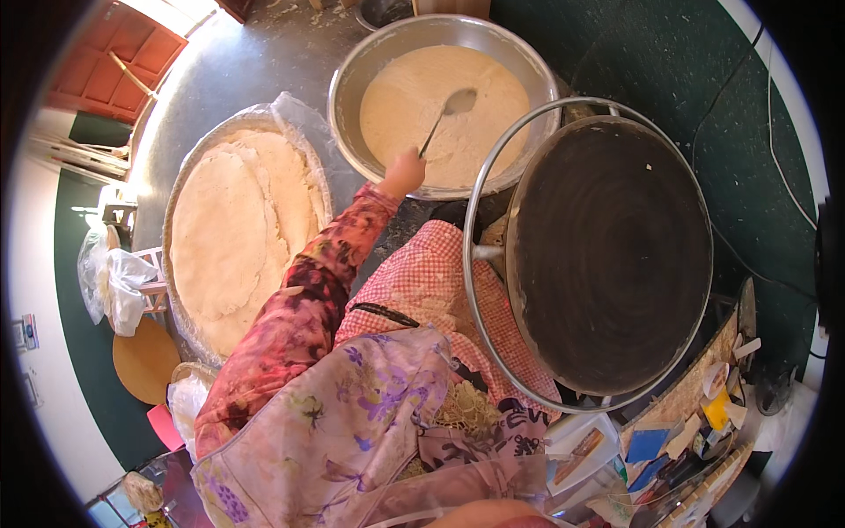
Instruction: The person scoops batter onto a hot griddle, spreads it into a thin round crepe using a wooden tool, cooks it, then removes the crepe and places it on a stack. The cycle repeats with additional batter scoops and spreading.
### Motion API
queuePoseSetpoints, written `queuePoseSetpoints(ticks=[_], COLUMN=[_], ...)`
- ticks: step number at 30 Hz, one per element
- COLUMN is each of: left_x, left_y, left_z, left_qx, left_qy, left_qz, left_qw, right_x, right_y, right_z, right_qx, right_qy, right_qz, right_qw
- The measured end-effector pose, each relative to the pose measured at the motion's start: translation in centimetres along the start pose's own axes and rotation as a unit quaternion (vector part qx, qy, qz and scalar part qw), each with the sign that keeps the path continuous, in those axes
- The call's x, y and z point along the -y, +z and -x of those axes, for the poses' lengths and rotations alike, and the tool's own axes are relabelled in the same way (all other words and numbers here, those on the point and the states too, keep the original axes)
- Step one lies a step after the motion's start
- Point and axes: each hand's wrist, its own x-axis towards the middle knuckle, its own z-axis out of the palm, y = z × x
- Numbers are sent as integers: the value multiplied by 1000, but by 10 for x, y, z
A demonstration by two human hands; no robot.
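Note:
My left hand (404, 173) is closed around the thin handle of a ladle (459, 102). Its bowl lies at the surface of pale, thick batter (400, 97), which fills much of a wide metal basin (345, 123) ahead of me. The hand itself is over the basin's near rim. To the right, close to my knees, is a large round dark griddle (612, 255) with nothing large on it, only a small pale speck. A metal ring (475, 202) runs around the griddle. My right hand is not visible.
Left of my arm, a round tray lined with clear plastic (295, 110) holds stacked pale flatbreads (238, 238). A flat round brown disc (145, 359) and white plastic bags (128, 282) are farther left. Boxes and scraps (647, 444) crowd the lower right. Cables (775, 158) hang along the dark green wall.

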Motion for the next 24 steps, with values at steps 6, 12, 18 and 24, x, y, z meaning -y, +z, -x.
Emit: queuePoseSetpoints(ticks=[6, 12, 18, 24], left_x=[2, 38, 48, 20], left_y=[-2, -36, 31, 25], left_z=[34, 3, -30, 9], left_qx=[216, -21, 124, 317], left_qy=[-41, 68, 163, -127], left_qz=[64, 29, -81, 342], left_qw=[973, 997, 976, 876], right_x=[-16, -13, -17, -29], right_y=[-4, 1, 2, 0], right_z=[7, 13, 16, 30], right_qx=[-12, -4, -2, -1], right_qy=[76, 115, 132, 150], right_qz=[-8, -14, -35, -42], right_qw=[997, 993, 991, 988])
